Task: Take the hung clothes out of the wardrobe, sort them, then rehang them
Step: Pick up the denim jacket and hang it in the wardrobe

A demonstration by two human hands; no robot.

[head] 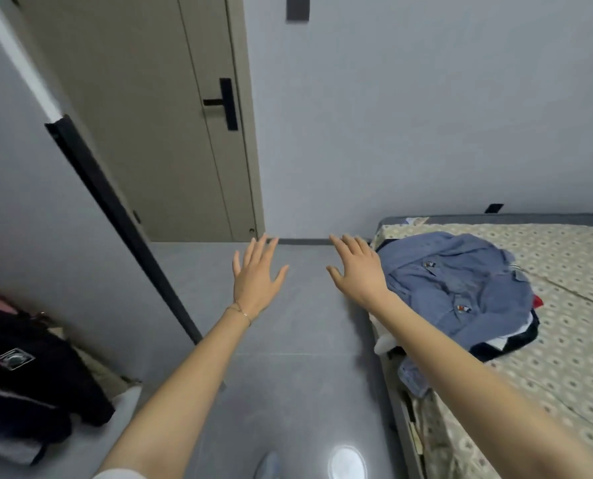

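A blue denim shirt (pixel 461 288) lies on a bed (pixel 571 357) with a cream cover dotted in grey rings, beside a grey floor (pixel 288 375), a beige door (pixel 143 115) with a black handle (pixel 224 103), and dark navy clothes (pixel 29 385).

Both arms reach out over the grey floor (pixel 281 375). The left hand (pixel 255 276) and right hand (pixel 359 273) are flat and empty. A blue shirt (pixel 461 288) lies on the bed (pixel 571 357).
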